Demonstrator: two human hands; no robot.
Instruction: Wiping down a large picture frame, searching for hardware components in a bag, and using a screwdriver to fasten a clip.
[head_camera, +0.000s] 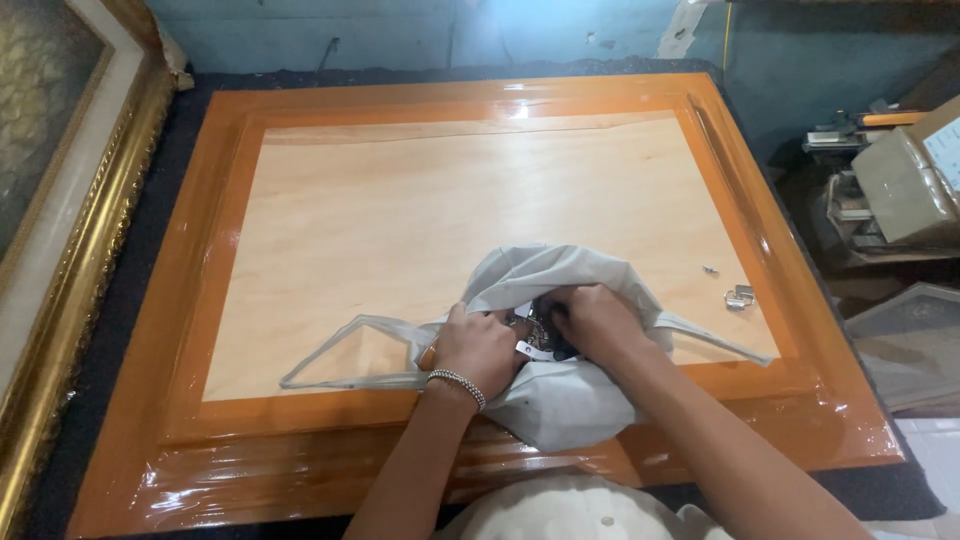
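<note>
Both hands were in the mouth of a grey plastic bag (560, 400) lying over the near edge of the orange picture frame (200, 300). Left hand (480, 345) gripped the bag's rim; right hand (595, 320) was closed inside, its contents unclear. Small metal hangers (738, 296) lay near the right edge. The pale backing board (420, 210) beyond lay open.
</note>
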